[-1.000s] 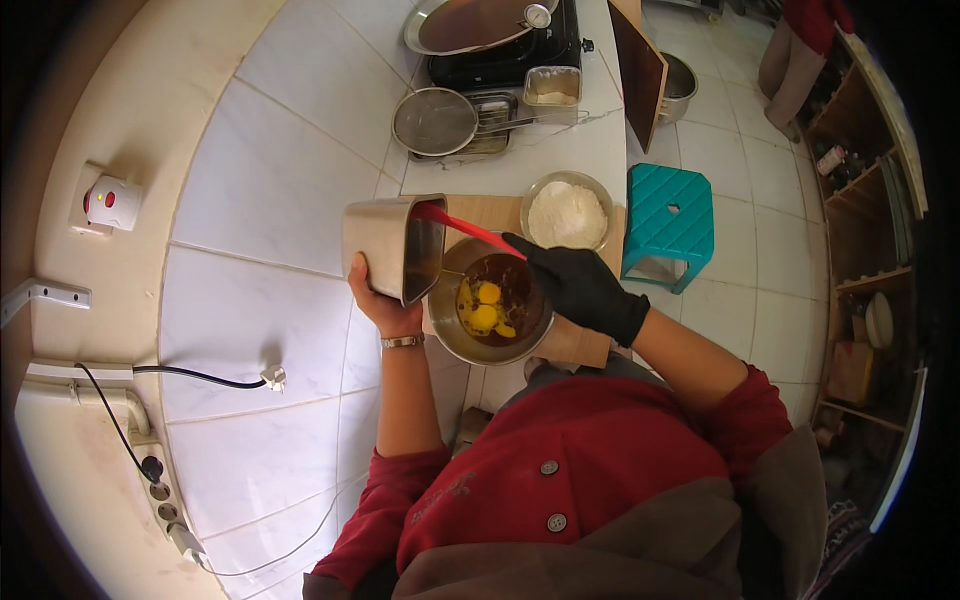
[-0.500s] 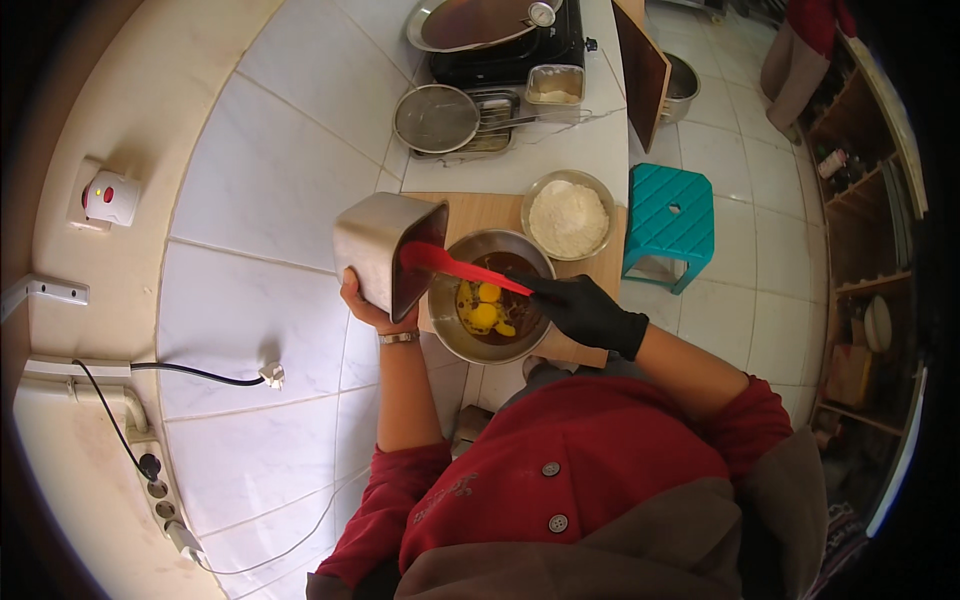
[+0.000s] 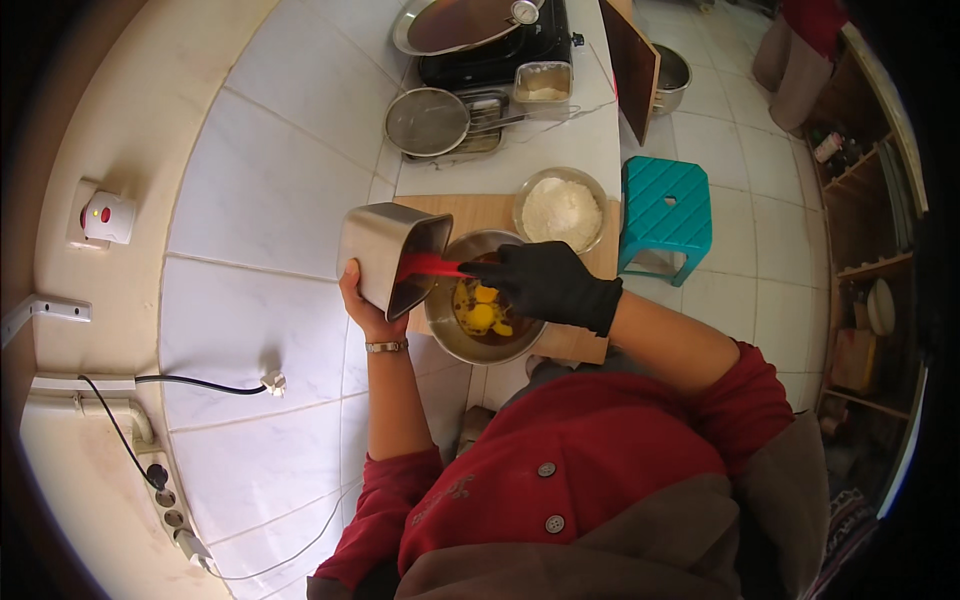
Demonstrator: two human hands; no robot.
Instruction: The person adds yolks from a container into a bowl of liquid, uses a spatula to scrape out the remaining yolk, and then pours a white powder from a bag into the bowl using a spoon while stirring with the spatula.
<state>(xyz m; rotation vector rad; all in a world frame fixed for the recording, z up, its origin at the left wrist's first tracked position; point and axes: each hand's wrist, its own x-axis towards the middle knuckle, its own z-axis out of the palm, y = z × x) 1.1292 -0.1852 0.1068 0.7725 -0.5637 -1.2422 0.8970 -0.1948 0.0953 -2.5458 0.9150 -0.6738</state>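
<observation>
My left hand is closed round a square metal container, tipped on its side with its mouth facing right. In my black-gloved right hand is a red spatula, its head reaching into the container's mouth. Beneath both sits a round metal bowl, holding egg yolks in a dark brown liquid. The right hand hangs over the bowl's right side and hides part of it. Just beyond, a bowl of white flour stands on the wooden board.
A strainer lies on a rack, beside a small tin of pale powder. Farther back, a pan with a thermometer sits on a black stove. A teal stool stands right of the counter; another person is at far right.
My right hand has moved left along the spatula, closer to the container's mouth. The container remains tipped in my left hand. The view has shifted slightly.
</observation>
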